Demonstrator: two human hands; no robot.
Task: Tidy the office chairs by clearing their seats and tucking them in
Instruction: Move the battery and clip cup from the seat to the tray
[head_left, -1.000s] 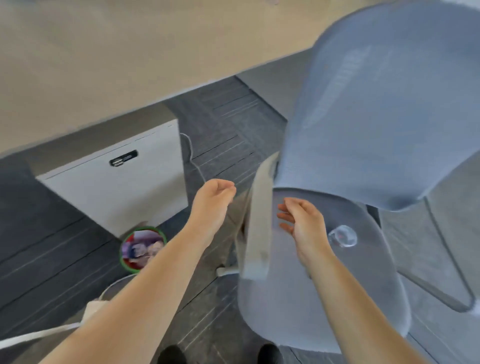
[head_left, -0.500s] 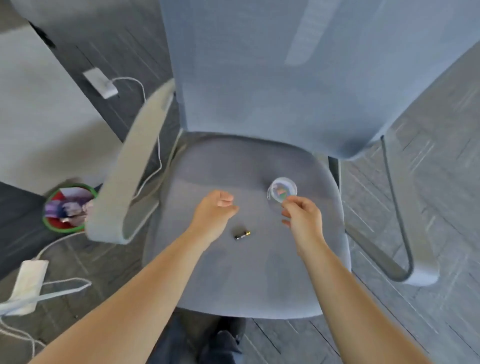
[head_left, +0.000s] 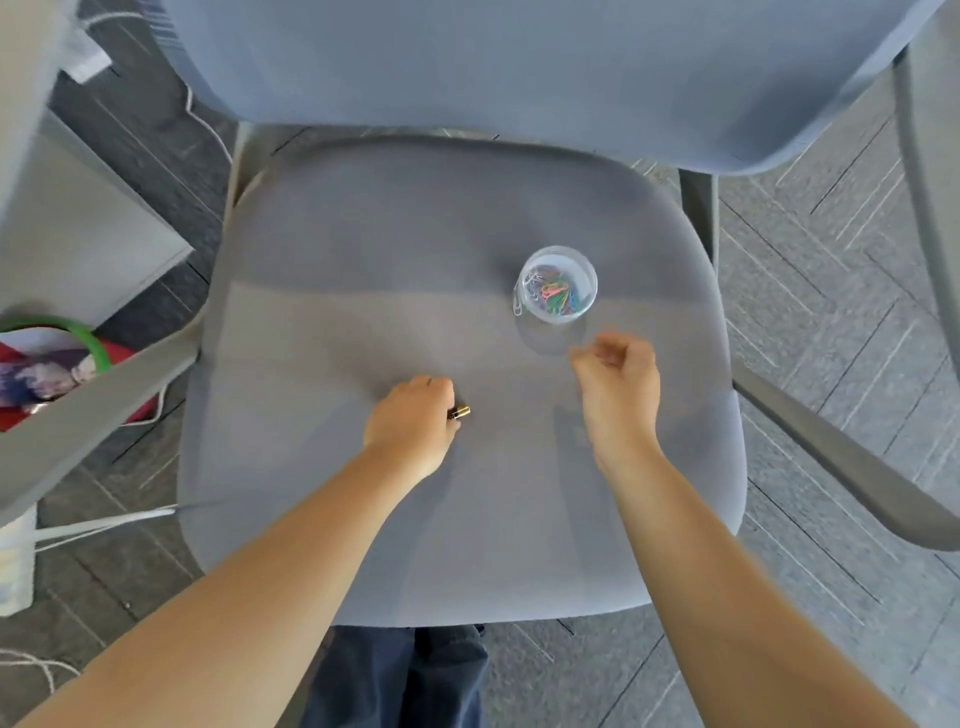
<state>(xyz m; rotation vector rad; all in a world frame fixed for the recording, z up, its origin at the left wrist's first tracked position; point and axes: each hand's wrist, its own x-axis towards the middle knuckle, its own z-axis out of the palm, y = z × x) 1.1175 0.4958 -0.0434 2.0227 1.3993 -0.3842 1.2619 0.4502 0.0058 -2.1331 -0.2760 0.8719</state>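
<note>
On the chair seat (head_left: 363, 270), the small battery (head_left: 460, 413) that lay clear of the left hand (head_left: 410, 423) half a second ago now sits at its curled fingertips, apparently pinched. The clear cup of paper clips (head_left: 557, 288) stands farther back; the right hand (head_left: 615, 382), loosely curled and empty, has dropped just short of it.

Floor clutter and furniture on dark and light grey patterned carpet tiles (head_left: 810, 291).

A pale grey cabinet (head_left: 67, 249) stands at the left edge. Just in front of it sits a round green-rimmed bin (head_left: 78, 338) with red, white and purple litter inside, partly hidden. A white power adapter (head_left: 85, 57) lies near the top left corner, its thin white cable (head_left: 208, 122) trailing down across the carpet. More white cords (head_left: 98, 525) and a white block (head_left: 15, 571) lie at the lower left edge.
</note>
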